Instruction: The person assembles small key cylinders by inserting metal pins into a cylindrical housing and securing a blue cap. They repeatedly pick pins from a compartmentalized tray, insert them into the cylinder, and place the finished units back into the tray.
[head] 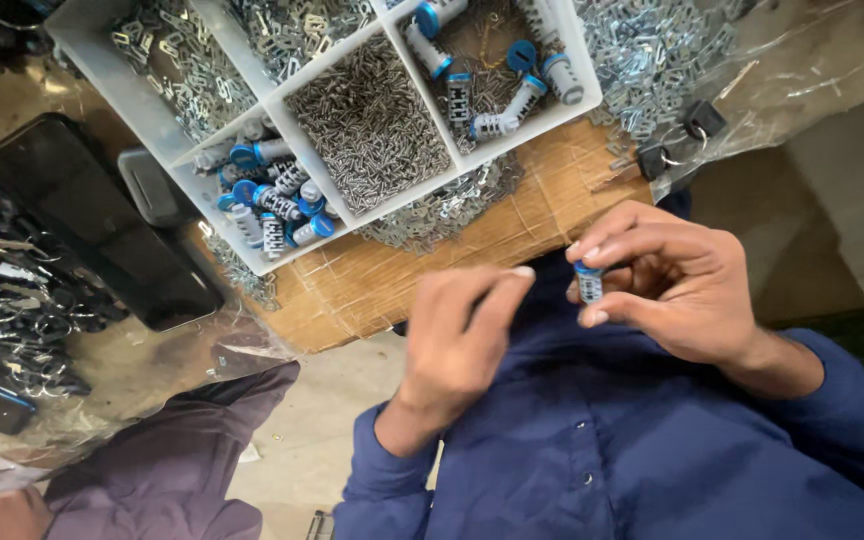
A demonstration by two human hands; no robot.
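The right hand (677, 290) is closed around a small silver cylinder with a blue cap (588, 282), which it pinches between the thumb below and the fingertips above, so that the cylinder stands almost upright in front of the person's dark blue shirt (632, 450). The left hand (457, 335) holds nothing that can be seen; its fingers are loosely curled, and the extended fingertip reaches toward the cylinder but stays apart from it. Both hands are close to the near edge of a brown cardboard sheet (432, 265) that lies on the tabletop. On this cardboard rests a white plastic tray with compartments (347, 215). The middle compartment is full of small metal pins (367, 125). The compartment at the left of it holds several similar cylinders with blue caps (272, 195), and the one at the right holds a few more cylinders (497, 75) lying loosely. The farther compartments contain small flat metal clips (177, 60). More such metal parts lie in a heap on clear plastic foil (652, 50) at the upper right, and beside them are two small black key heads on rings (677, 140). At the left side lies a flat black case (102, 225), and further left a pile of dark keys and rings (2, 300). In the lower left corner the sleeve of another person (172, 460) is visible, in a grey-purple colour.
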